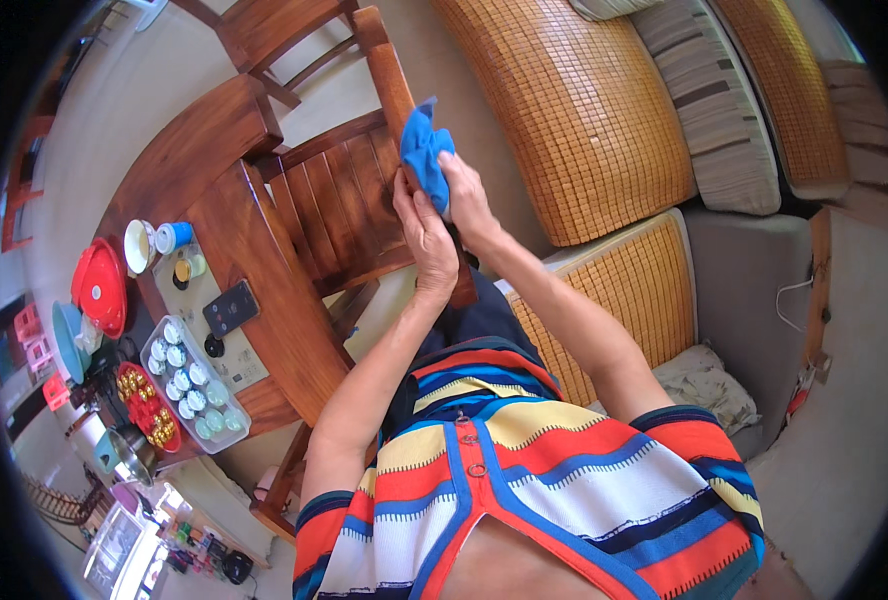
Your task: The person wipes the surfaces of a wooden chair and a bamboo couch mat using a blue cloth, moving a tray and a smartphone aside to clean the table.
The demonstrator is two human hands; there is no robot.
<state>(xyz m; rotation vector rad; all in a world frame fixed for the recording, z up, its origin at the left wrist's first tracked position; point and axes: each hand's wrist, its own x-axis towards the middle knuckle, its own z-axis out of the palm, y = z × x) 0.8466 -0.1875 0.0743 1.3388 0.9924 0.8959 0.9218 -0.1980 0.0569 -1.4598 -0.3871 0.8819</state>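
Observation:
A wooden chair's back rail (391,86) runs up the middle of the view, with its slatted seat (343,199) to the left. Bunched over the rail is a blue cloth (425,150). My right hand (470,199) holds the cloth from the right side, thumb on top. My left hand (427,244) wraps the rail's near side, its fingers touching the cloth's lower edge. The palms hide the part of the rail between them.
At left a wooden table (241,247) bears a phone (232,308), a plastic tray (238,431) of wrapped round items, a red lidded dish (101,285) and cups. Another chair (279,37) stands beyond. Right are sofa seats with bead mats (586,112).

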